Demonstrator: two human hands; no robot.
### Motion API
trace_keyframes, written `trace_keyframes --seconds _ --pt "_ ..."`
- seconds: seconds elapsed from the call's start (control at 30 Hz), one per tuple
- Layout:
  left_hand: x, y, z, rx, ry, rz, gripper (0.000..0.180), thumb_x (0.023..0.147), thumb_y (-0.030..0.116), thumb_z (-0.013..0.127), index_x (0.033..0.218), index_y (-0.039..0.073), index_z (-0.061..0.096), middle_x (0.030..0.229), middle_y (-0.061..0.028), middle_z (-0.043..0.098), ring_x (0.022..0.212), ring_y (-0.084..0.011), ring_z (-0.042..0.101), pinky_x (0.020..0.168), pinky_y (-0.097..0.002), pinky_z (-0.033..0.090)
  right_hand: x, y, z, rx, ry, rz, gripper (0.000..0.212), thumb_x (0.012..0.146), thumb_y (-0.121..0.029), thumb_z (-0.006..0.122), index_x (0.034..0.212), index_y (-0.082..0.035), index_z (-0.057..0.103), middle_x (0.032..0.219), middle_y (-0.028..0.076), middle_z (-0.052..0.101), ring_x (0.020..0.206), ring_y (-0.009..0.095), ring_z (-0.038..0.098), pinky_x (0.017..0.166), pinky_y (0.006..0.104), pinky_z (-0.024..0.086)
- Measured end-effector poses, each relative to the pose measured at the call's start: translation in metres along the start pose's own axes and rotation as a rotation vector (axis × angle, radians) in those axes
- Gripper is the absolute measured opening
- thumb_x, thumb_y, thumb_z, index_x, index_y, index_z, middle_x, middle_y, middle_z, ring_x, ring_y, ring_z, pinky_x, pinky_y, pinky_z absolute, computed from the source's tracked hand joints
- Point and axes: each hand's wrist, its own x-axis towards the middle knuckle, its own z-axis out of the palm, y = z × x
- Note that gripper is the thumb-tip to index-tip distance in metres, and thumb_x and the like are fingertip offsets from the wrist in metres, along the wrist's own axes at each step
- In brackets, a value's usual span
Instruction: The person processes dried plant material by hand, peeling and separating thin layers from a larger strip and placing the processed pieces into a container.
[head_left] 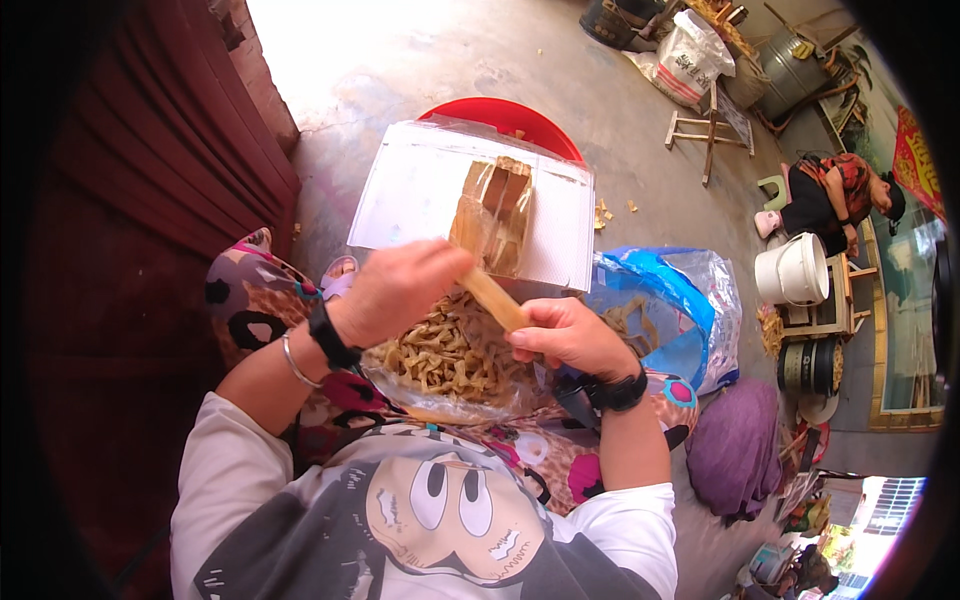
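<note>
**Tan strip (492,300) spanning both hands!**

The left hand (408,285) is gripping its upper end, the right hand (570,338) is pinching its lower end between thumb and fingers, and from where I'm standing the strip is slanting above a heap of brownish strips (445,358). Beyond, a brown block (495,210) is resting on a white board (400,190), and a red basin (545,130) is showing past its far edge.

Tan strip (493,300), white board (402,190)
</note>
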Motion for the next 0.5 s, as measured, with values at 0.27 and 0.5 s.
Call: trace_keyframes --seconds 0.27,0.5 --pt "0.000 0.026 0.005 -1.122 -0.787 -0.666 0.025 0.095 0.021 0.051 0.083 0.002 0.064 0.066 -0.0022 0.061 0.057 -0.0079 0.056 0.052 -0.0247 0.046 0.013 0.024 0.022 -0.221 0.099 -0.569 0.034 0.086 -0.001 0.056 0.120 -0.001 0.054 0.103 0.004 0.063 0.080 0.002 0.055 0.064 0.0179 0.046" --pt "0.002 0.014 0.016 -1.226 -0.296 -0.642 0.036 0.089 0.005 0.054 0.124 0.002 0.043 0.098 -0.0043 0.057 0.069 -0.0058 0.054 0.059 -0.0200 0.047 0.010 0.020 0.022 0.307 0.099 -0.261 0.023 0.092 -0.015 0.057 0.113 -0.005 0.055 0.081 0.001 0.062 0.058 0.004 0.052 0.049 0.0151 0.042"
